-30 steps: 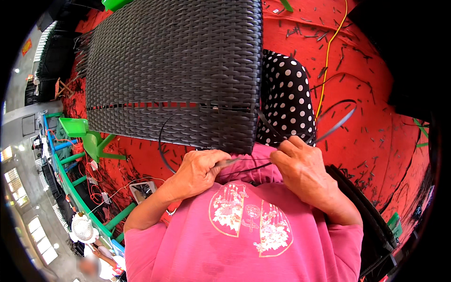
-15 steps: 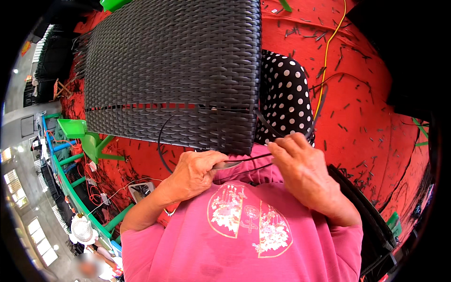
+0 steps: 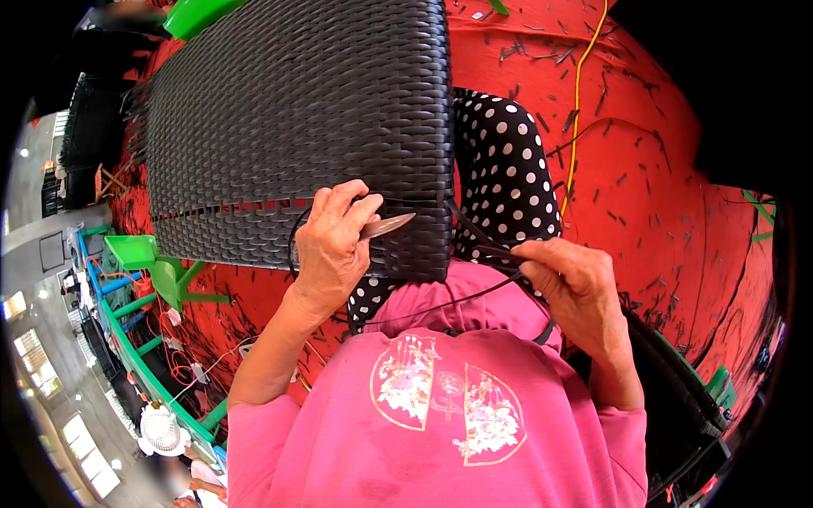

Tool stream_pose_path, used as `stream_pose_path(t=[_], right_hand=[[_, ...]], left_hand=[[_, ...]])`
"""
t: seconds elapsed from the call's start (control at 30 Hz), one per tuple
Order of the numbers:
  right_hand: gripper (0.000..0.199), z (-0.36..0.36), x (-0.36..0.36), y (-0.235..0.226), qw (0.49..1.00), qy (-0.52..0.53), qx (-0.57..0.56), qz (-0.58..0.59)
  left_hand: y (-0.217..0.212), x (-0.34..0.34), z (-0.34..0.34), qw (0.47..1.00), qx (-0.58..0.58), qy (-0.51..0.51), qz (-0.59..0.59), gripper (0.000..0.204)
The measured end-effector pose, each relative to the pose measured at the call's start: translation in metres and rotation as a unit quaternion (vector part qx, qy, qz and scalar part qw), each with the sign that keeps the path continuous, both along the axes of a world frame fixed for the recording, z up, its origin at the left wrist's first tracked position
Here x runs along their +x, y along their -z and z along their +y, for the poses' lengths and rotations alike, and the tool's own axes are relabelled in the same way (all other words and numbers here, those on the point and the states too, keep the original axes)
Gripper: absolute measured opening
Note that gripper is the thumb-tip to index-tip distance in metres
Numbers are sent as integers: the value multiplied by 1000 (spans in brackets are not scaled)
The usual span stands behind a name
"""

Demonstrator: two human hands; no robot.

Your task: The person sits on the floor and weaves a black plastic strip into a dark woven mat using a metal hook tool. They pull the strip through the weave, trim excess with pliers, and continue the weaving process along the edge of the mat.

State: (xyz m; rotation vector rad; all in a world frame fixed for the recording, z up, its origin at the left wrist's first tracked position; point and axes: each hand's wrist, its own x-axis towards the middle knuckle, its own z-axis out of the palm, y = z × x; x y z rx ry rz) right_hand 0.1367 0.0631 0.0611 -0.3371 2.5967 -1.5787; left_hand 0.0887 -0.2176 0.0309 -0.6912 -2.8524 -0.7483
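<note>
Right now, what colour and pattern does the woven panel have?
The woven panel is black with a basket-like weave, best seen in the head view.

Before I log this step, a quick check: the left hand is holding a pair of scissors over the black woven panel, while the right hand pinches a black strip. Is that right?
Not quite: it isn't scissors. The head view shows the left hand holding a knife over the black woven panel, while the right hand pinches a black strip.
</note>
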Motion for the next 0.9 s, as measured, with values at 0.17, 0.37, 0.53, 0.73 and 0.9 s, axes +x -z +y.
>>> stream_pose_path(t=[0.17, 0.37, 0.53, 0.73, 0.9], right_hand=[[9, 6, -8, 10, 997, 37, 48, 42], [13, 6, -6, 25, 985, 49, 154, 60], [13, 6, -5, 36, 990, 57, 121, 46], [6, 2, -11, 48, 995, 48, 62, 55], [7, -10, -28, 46, 995, 49, 39, 73]], left_hand=[[1, -3, 8, 999, -44, -13, 17, 34], [-5, -6, 1, 957, 115, -46, -263, 10], [-3, 1, 4, 835, 281, -136, -453, 18], [-6, 12, 14, 823, 300, -154, -456, 24], [7, 34, 25, 833, 320, -176, -416, 25]])
